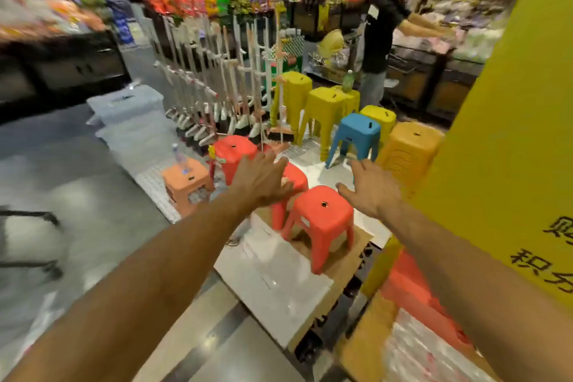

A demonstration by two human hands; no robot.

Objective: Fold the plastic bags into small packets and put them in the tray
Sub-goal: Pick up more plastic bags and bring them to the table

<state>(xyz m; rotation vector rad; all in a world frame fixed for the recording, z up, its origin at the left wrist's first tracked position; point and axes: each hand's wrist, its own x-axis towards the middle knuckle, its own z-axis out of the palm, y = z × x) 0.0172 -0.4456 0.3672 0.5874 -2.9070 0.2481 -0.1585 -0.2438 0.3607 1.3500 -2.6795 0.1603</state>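
2 bare forearms stretch forward. The left hand [263, 180] and right hand [372, 189] are both spread, fingers straight and apart, holding nothing. Whether either touches a stool, I cannot tell. Beneath them stand moulded plastic stools with square tops and a slot in each seat: 3 red stools [322, 214], 1 blue stool [356, 130], 1 peach stool [186, 183]. Where the plastic bags or tray lie cannot be told through the blur.
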